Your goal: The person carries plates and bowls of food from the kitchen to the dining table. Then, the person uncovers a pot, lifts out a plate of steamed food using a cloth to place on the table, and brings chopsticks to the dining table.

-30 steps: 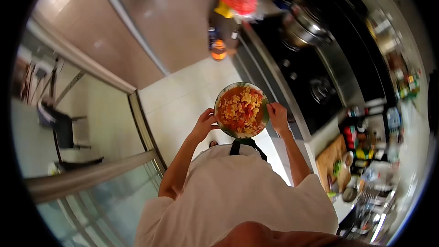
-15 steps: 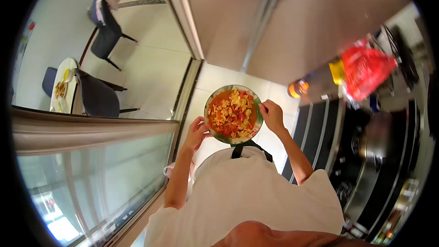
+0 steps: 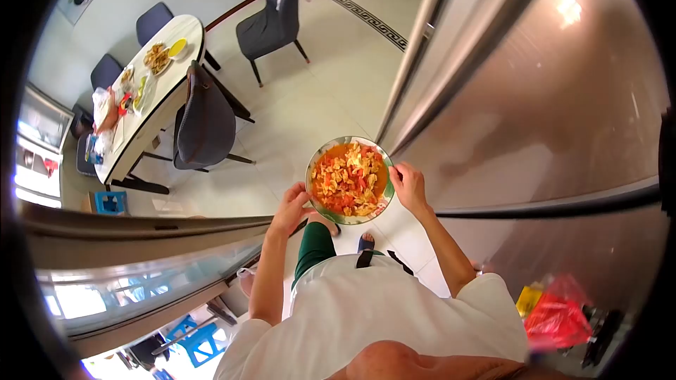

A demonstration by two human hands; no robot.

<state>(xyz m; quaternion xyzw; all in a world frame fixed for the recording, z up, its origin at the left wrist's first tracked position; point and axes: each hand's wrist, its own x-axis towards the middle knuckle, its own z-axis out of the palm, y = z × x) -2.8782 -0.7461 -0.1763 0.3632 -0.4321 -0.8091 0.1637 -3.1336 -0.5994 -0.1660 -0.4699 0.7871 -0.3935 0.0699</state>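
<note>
A round plate (image 3: 386, 202) with a green-patterned rim holds scrambled egg and tomato (image 3: 350, 179) in reddish sauce. It is held level in front of my body, above the tiled floor. My left hand (image 3: 290, 210) grips the plate's left rim, with some fingers under it. On the right rim, my right hand (image 3: 408, 186) is closed, its lower fingers partly hidden.
A door frame (image 3: 176, 229) runs along the left, and large glossy panels (image 3: 549, 98) rise at the right. Beyond the opening stand a dining table (image 3: 169, 77) with dishes and grey chairs (image 3: 205, 123). A red bag (image 3: 560, 317) is at lower right.
The view has turned left, from the stove toward the doorway and dining table. The stove has left the view, and the red bag has shifted to the lower right. Both hands still hold the plate.
</note>
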